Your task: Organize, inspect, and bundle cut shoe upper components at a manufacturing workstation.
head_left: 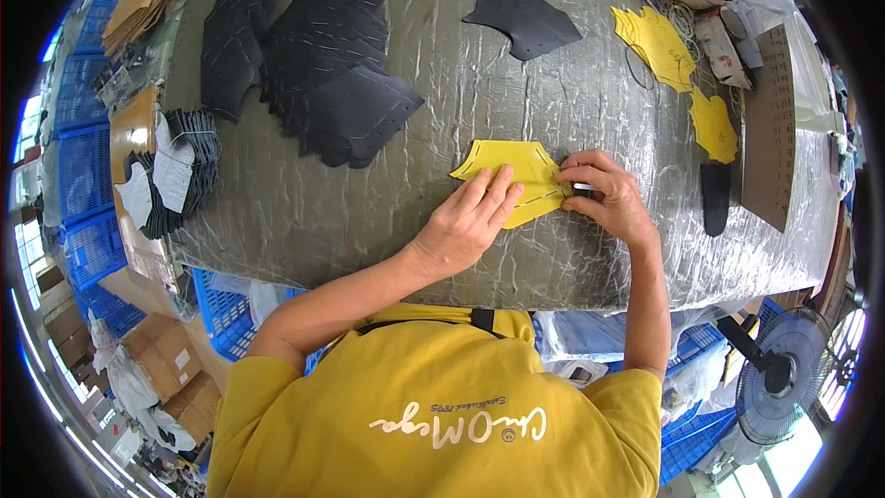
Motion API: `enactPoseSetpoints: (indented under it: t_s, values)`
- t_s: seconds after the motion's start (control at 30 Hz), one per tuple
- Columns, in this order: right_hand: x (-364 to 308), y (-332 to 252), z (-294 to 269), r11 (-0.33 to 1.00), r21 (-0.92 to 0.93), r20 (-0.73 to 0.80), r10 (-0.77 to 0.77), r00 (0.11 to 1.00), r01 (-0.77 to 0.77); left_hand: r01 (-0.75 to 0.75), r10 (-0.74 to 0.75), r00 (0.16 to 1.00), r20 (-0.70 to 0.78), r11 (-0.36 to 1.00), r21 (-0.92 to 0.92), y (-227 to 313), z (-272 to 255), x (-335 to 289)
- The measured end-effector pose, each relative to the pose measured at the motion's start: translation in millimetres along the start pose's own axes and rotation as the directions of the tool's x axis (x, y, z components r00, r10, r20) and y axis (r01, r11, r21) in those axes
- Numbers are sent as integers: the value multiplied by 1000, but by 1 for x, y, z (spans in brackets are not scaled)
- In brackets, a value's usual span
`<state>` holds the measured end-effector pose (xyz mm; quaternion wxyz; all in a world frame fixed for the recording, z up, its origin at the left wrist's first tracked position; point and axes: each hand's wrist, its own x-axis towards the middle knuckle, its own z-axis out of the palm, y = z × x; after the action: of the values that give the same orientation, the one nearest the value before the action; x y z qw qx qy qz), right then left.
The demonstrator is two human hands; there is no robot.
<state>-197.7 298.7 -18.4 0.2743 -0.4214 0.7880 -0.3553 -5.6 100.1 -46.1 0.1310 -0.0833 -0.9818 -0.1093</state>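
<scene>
A yellow pattern template (522, 158) with slots along its edges lies on the table near its front edge. My left hand (468, 224) rests on it with the fingers stretched out flat, pressing its lower left part. At the template's right edge, my right hand (608, 195) is closed in a pinch around a slim white pen-like tool (584, 187). Most of that tool is hidden by the fingers. Beyond the template lies a single black cut piece (524, 24) with a curved notch. Whether another piece is under the template I cannot tell.
Black cut pieces with light marks fan out in overlapping piles (327, 46) at the left. Bundled dark pieces (189, 161) sit at the left edge. More yellow templates (656, 48), a black strip (715, 198) and a cardboard box (767, 129) line the right side. A fan (782, 373) stands lower right.
</scene>
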Motion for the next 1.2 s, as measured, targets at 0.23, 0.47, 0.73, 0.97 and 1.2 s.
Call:
enactPoseSetpoints:
  t_s: [0.23, 0.47, 0.73, 0.97, 1.2]
  values:
    - [1, -11, -4, 997, -61, 38, 39, 999, -37, 10, -11, 1000, 6, 999, 42, 2, -4, 4]
    - [23, -46, 7, 997, -41, -325, -80, 942, 71, 0, -1, 1000, 12, 995, 100, 4, -2, 2]
    - [49, -58, 58, 947, -97, -241, -321, 916, 307, 2, 0, 1000, -31, 996, 90, 4, 7, 0]
    - [58, -56, 64, 920, -157, -231, -387, 893, 358, -17, 21, 999, -43, 997, 74, 2, 7, -1]
    - [66, -44, 54, 915, -271, -329, -381, 864, 300, -14, 18, 999, -38, 996, 89, 4, 5, 2]
